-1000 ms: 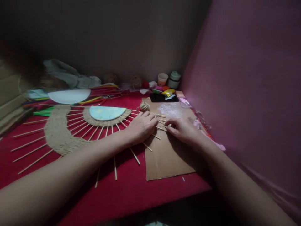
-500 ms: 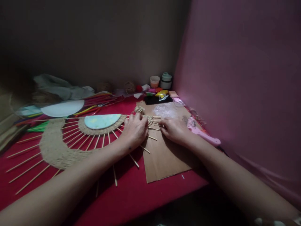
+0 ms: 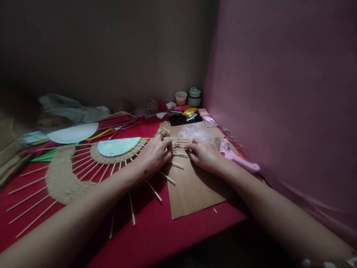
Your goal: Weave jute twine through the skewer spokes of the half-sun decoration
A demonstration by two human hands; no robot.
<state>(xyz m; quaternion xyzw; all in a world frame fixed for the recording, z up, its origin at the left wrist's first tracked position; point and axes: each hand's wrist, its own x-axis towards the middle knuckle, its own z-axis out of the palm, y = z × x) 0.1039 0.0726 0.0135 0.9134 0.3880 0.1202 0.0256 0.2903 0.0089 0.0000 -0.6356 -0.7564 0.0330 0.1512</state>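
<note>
- Straw-coloured twine sits between your two hands, woven in a small patch around the thin wooden sticks that fan out over the cardboard sheet.
- Your left hand lies knuckles up on the sticks, its fingers curled down onto the woven patch and pinching the twine at its left edge.
- Your right hand rests on the cardboard just right of the patch, fingertips closed on the stick ends and twine; how tight that pinch is you cannot tell from here.
- A loose bundle of twine lies just behind your left hand.
- Left of your hands the sticks spread from a pale blue half-disc ringed by a woven band, all lying flat on the red cloth.
- A pink tool lies near your right hand, beside the pink wall.
- Farther back stand a small cup and a lidded jar, with a black phone in front of them.
- A white disc lies well off to the left.
</note>
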